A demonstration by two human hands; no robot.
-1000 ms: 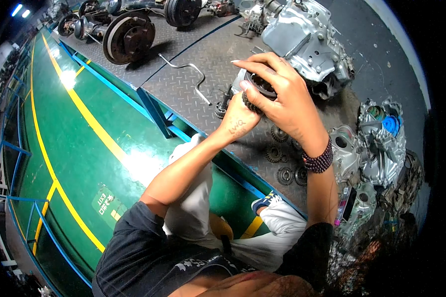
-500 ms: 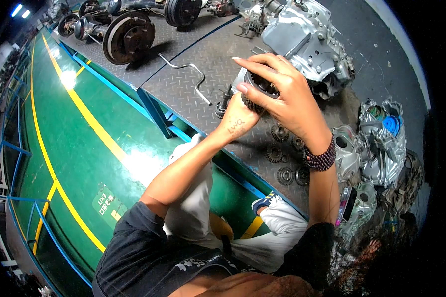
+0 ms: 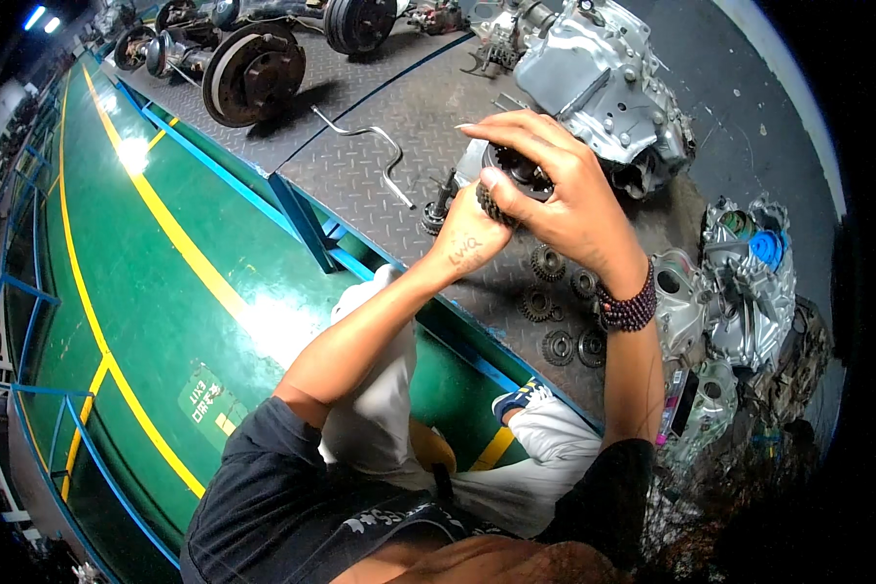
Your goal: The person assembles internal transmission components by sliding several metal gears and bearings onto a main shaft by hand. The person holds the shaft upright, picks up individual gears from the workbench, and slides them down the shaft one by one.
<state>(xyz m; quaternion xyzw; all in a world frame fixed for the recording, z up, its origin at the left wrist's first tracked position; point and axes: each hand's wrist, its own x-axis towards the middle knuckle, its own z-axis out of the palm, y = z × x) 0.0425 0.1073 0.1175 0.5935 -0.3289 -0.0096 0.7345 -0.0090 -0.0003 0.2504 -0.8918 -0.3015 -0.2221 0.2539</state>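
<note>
Both hands, left hand (image 3: pixel 469 238) and right hand (image 3: pixel 565 190), clasped around a dark toothed gear (image 3: pixel 516 180); gearbox housing (image 3: pixel 603 83) just behind

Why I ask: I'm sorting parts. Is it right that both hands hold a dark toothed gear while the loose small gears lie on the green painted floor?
Not quite. Both hands do hold the dark toothed gear, but the head view shows the loose small gears lying on the grey checker-plate metal platform, not the green floor.

A dark toothed steel gear (image 3: pixel 512 185) looked oily and matt. The silver cast-metal gearbox housing (image 3: pixel 603 83) shone dully. The grey steel tread-plate counter (image 3: pixel 380 175) was rough; the green floor (image 3: pixel 165 282) was glossy.
</note>
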